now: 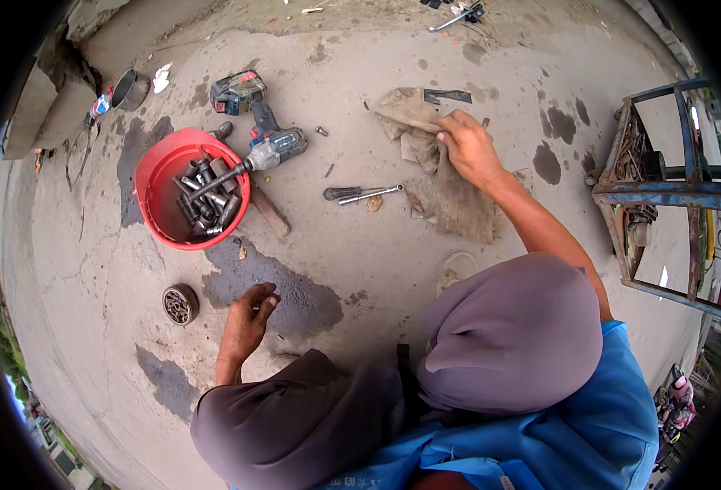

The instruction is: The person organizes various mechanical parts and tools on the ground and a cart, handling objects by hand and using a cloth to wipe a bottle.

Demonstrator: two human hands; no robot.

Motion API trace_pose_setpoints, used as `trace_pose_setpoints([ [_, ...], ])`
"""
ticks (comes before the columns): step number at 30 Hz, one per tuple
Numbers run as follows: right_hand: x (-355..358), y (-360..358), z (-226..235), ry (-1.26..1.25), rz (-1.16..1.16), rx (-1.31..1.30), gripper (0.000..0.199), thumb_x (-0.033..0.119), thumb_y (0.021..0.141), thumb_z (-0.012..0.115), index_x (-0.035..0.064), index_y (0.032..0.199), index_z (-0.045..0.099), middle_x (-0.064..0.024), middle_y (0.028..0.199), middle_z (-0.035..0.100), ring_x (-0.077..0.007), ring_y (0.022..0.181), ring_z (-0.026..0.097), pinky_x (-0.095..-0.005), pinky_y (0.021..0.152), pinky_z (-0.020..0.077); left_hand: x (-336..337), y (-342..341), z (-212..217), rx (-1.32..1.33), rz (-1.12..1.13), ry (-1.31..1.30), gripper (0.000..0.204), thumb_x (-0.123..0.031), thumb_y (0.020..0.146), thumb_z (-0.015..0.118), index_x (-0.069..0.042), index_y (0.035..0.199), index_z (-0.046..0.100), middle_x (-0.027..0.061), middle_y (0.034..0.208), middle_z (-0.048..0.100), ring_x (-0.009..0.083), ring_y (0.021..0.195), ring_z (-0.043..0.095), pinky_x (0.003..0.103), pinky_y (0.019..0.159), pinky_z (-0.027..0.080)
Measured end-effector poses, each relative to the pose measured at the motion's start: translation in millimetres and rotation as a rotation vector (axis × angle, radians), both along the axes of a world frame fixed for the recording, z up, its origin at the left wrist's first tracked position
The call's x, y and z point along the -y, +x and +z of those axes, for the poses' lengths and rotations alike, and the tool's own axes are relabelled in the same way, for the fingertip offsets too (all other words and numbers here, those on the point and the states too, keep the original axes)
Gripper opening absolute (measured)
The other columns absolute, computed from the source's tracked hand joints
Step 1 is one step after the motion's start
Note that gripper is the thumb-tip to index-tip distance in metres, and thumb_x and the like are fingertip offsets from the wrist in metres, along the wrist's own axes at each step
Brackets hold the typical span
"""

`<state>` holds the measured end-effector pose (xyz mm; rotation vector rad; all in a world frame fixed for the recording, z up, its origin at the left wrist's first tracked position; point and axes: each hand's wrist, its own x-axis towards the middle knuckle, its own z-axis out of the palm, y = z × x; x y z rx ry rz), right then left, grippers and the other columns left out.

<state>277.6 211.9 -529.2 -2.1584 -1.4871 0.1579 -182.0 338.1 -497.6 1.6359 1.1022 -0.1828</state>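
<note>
In the head view, the red bucket [152, 196] is the landmark, with metal sockets [205, 196] heaped inside it. Well to its right lies the brown cloth [458, 208], crumpled on the ground; the person's right hand [471, 151] pinches the cloth's upper fold between thumb and fingers. The left hand [250, 318] hovers below the bucket and to its right, fingers curled toward the thumb; whether anything sits between them, one cannot tell. Nearest that hand, below the bucket, stands a round tin [180, 305] of small metal pieces. A cordless impact wrench [277, 149] lies at the bucket's upper right, its nose reaching over the rim. A wooden bar [271, 211] is just beside the bucket's right side. Farther right of the bucket, short of the cloth, a black-handled tool [342, 193] and a chrome ratchet [373, 194] lie together
</note>
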Motion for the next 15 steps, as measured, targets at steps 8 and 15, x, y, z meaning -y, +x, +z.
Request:
trace_pose_setpoints([
  [8, 15, -40, 31, 0.033, -0.233, -0.808, 0.019, 0.013, 0.095, 0.061, 0.0008, 0.108, 0.068, 0.0008, 0.089, 0.063, -0.0092, 0.083, 0.052, -0.0263, 0.079, 0.0439, -29, 152, -85, 0.264, -0.605, 0.997, 0.049, -0.020, 0.084, 0.069, -0.007, 0.128, 0.053, 0.0110, 0.128, 0.053, 0.0287, 0.120, 0.050, 0.040, 0.095, 0.046],
  [15, -20, -109, -22, -0.095, 0.413, -0.239, 0.024, 0.010, 0.088, 0.062, 0.0054, 0.111, 0.066, -0.0082, 0.120, 0.058, -0.0259, 0.118, 0.051, -0.0365, 0.096, 0.0398, 11, 182, -141, 0.080, -0.673, 1.144, 0.014, -0.013, 0.087, 0.057, -0.004, 0.097, 0.056, 0.0089, 0.092, 0.056, 0.0234, 0.092, 0.058, 0.033, 0.074, 0.054],
])
